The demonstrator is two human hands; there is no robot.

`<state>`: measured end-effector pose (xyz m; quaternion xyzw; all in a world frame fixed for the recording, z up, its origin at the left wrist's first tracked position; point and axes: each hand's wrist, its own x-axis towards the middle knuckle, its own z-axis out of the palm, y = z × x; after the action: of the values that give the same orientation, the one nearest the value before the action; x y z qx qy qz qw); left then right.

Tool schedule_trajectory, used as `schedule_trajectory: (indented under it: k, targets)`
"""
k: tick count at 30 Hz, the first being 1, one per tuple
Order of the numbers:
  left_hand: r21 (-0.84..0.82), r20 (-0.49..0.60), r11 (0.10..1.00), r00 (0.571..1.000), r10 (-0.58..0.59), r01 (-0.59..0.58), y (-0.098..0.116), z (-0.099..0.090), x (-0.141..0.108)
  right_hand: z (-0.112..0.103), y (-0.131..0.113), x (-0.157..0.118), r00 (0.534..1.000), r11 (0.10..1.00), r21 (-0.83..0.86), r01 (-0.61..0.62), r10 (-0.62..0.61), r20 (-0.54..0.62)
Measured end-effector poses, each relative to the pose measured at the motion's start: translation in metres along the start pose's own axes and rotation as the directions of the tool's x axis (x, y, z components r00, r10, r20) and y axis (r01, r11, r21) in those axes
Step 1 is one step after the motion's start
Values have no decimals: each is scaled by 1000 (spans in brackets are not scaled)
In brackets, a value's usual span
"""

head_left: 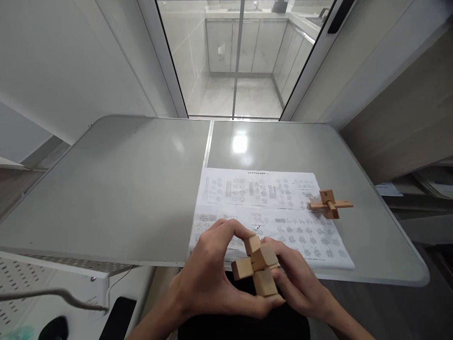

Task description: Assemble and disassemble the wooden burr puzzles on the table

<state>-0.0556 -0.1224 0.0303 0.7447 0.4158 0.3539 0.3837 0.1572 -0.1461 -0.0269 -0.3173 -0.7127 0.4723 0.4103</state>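
At the near side, over dark cloth (244, 326) at the bottom of the view, both hands hold a wooden block cross (264, 257). The left hand (212, 269) curves around it from the left, thumb against the near end and forefinger against the far end, pinching it between them. The right hand (297, 276) pinches its right side with thumb and fingers; their exact contact is partly hidden. The cross is tilted and stubby, so no one long axis stands out: the left hand spans the line running from far to near, one block points left into that hand's hollow, and another faces up. Both hands touch it, so neither is nearer.

At lower left are a flat black slab (118, 318) and a grey cable (53, 292).

Just past the hands, a printed sheet (262, 203) lies on the grey bench (141, 189), its small diagrams too fine to read. By its right edge rests a second wooden cross (329, 208), its longest visible stick lying roughly left to right; it is ahead and to the right, nearer the right hand. Beyond the bench stand a glass door (238, 61) and pale cabinets (247, 45).
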Motion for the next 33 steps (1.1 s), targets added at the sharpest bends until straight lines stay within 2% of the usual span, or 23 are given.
schedule_trajectory:
  k: [5, 10, 16, 24, 33]
  targets:
    - [-51, 29, 996, 997, -75, 76, -2, -1, 1, -3, -1, 2, 999, 999, 0, -41, 41, -8]
    - [-155, 59, 974, 986, -156, 164, -11, -4, 4, -10, -4, 3, 985, 989, -21, -146, 147, 91]
    - [-317, 184, 886, 938, -292, 338, -34, -1, 2, -9, -3, 8, 962, 965, -77, -251, 258, 92]
    - [-415, 245, 828, 923, -298, 378, -64, 4, -3, -2, -7, 17, 918, 916, -150, -372, 387, 87]
    - [-547, 263, 711, 897, -356, 443, -70, 20, -10, 4, -2, 17, 902, 898, -127, -421, 429, 43]
